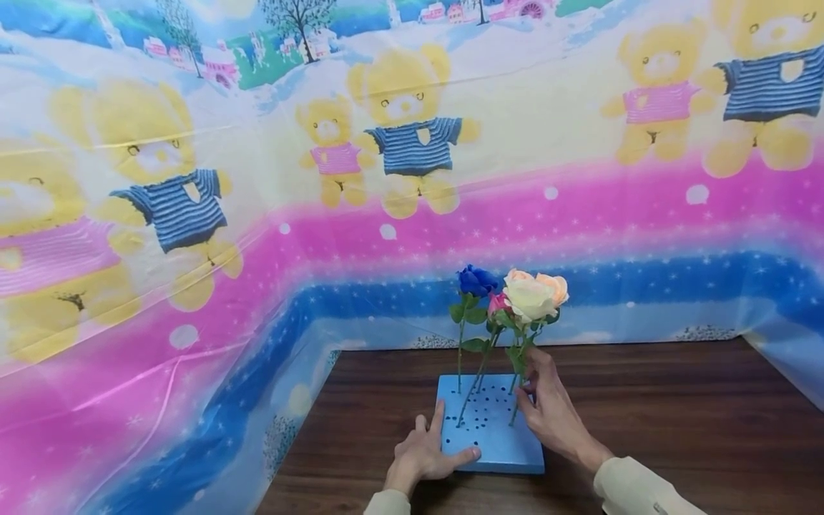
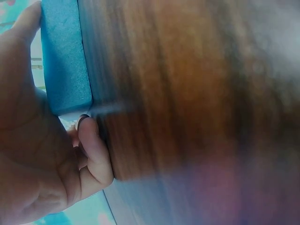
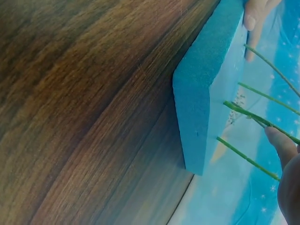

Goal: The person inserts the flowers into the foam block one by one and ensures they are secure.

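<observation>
Several roses stand by their green stems in a pale blue foam board (image 1: 498, 454) dotted with holes. My right hand (image 1: 550, 411) pinches a stem low down under the cream rose (image 1: 531, 297). A peach rose (image 1: 555, 286) shows just behind it. To the left are a pink rose (image 1: 498, 304) on a leaning stem and an upright blue rose (image 1: 476, 280). My left hand (image 1: 421, 450) braces the board's near left corner, its thumb over the top and its index finger along the left side. In the right wrist view, the thumb (image 3: 281, 140) touches a green stem (image 3: 253, 115).
The board lies on a dark wood-grain table (image 1: 676, 408). Behind and to the left hangs a cloth (image 1: 412, 236) printed with teddy bears, meeting the table's back edge. Small dark holes (image 1: 479, 411) mark much of the board's top.
</observation>
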The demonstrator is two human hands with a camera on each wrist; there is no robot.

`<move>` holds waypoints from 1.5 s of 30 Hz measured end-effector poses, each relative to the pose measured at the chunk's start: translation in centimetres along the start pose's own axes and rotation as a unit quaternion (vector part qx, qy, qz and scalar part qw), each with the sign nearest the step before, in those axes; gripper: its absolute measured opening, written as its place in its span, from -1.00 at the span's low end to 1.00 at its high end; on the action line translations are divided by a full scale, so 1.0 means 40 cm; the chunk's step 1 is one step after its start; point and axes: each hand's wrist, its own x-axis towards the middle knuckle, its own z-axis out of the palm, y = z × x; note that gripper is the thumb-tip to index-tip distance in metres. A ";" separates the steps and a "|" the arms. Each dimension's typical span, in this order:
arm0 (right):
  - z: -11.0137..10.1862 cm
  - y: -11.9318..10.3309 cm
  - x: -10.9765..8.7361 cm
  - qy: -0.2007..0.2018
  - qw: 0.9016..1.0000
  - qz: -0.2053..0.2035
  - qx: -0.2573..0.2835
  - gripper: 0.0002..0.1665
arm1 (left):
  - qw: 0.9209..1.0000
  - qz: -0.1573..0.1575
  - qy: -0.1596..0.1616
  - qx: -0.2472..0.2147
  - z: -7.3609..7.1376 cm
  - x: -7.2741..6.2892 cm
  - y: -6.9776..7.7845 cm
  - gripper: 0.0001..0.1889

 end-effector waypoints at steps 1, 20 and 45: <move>-0.002 0.001 0.001 0.000 1.000 -0.003 -0.003 -0.06 | 1.000 0.001 0.001 -0.001 -0.001 0.001 0.002 0.28; -0.001 -0.012 -0.028 -0.013 0.997 0.056 0.046 -0.01 | 1.000 -0.001 -0.017 -0.019 0.012 -0.002 -0.001 0.30; -0.211 0.023 -0.124 -0.085 0.987 0.136 -0.022 -0.02 | 0.998 -0.002 -0.040 -0.041 -0.011 0.009 -0.012 0.28</move>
